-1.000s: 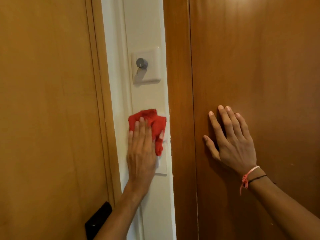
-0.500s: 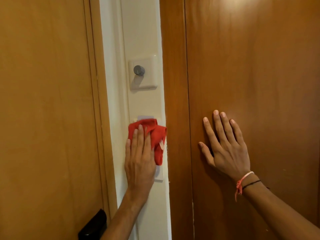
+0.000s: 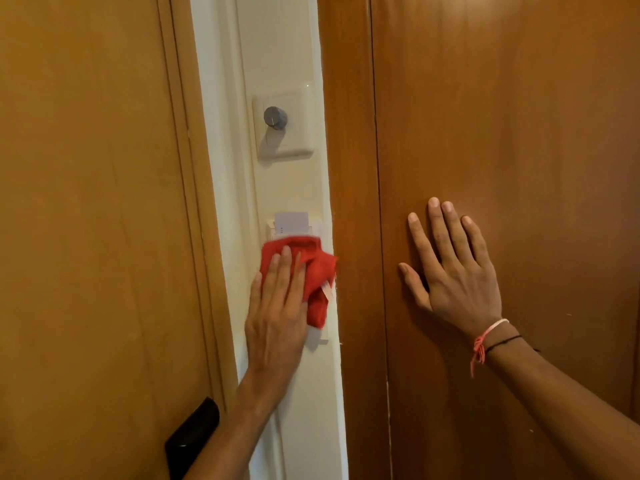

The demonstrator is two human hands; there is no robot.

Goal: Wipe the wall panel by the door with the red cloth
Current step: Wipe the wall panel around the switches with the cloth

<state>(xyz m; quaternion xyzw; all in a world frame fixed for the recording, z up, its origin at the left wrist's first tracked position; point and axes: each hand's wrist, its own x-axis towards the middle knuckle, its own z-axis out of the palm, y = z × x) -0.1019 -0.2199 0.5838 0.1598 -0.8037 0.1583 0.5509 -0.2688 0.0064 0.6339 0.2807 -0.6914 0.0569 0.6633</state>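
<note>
A narrow cream wall panel (image 3: 287, 188) runs vertically between two wooden surfaces. My left hand (image 3: 275, 317) lies flat on the crumpled red cloth (image 3: 317, 271) and presses it against the panel, over a white card-holder plate. A white card (image 3: 291, 220) sticks out of that plate just above the cloth. My right hand (image 3: 450, 268) rests flat, fingers spread, on the wooden door (image 3: 502, 133) to the right, holding nothing.
A white dimmer plate with a grey knob (image 3: 275, 117) is mounted on the panel above the card. A wooden door (image 3: 86, 202) stands on the left, with a black handle (image 3: 192, 434) at its lower edge. A dark wooden frame (image 3: 346, 150) borders the panel's right side.
My left hand has slid the red cloth down the panel, which uncovered the white card above it. My right hand stays flat on the door.
</note>
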